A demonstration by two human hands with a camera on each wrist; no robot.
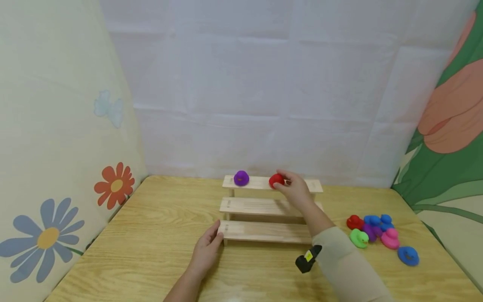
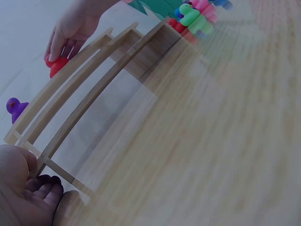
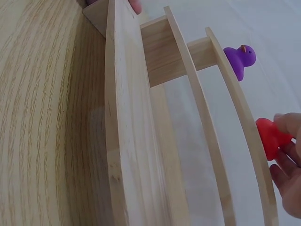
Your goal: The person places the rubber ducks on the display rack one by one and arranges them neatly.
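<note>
A three-tier wooden shelf [image 1: 264,228] stands on the table, and a purple rubber duck [image 1: 241,178] sits at the left of its top tier. My right hand [image 1: 296,191] pinches a red rubber duck [image 1: 276,181] on that same top board, right of the purple one. In the right wrist view the red duck [image 3: 270,139] touches the board between thumb and fingers. My left hand [image 1: 205,249] grips the left end of the lowest tier; the left wrist view shows its thumb above and its fingers [image 2: 44,193] curled below the board.
Right of the shelf, several rubber ducks lie in a cluster: a red duck [image 1: 354,222], a green duck [image 1: 359,238], a pink duck [image 1: 390,238], purple and blue ones. A blue duck [image 1: 408,256] lies slightly apart, nearer me. A white cloth [image 1: 256,84] hangs behind the table.
</note>
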